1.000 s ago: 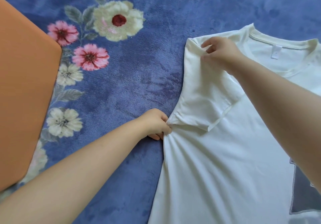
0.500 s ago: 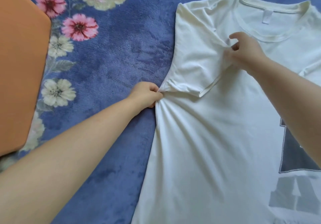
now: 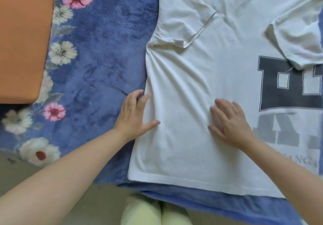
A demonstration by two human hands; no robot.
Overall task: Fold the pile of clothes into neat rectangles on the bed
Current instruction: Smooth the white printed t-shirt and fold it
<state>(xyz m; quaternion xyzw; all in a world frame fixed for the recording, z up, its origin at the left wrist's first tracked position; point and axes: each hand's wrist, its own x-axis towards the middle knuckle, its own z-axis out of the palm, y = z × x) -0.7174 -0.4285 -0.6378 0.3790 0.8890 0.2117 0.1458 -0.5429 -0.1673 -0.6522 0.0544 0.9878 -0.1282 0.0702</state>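
lying flat on the blue floral blanket, the white t-shirt is spread front-up, collar away from the person and hem along the near edge of the bed. both short sleeves are already turned inward over the chest: the left sleeve lies folded across the upper body, and the right sleeve overlaps the top of the dark printed lettering.

the left hand rests at the shirt's left side seam, fingers straight and spread, thumb on the cloth and the rest partly on the blanket, gripping nothing. the right hand lies palm-down on the middle of the shirt, fingers spread and relaxed, pressing rather than holding.

judging by the soft diagonal wrinkles under the armpit, the fabric looks thin, light and limp, probably a cotton knit. it will likely drape and bunch instead of keeping a crease, and the plush blanket may drag at it, so smoothing with flat palms suits it. for the next lengthwise fold, a sensible hold seems to be a pinch at the left shoulder and another at the left hem corner, lifting the side evenly.

an orange cushion sits well apart at the left.
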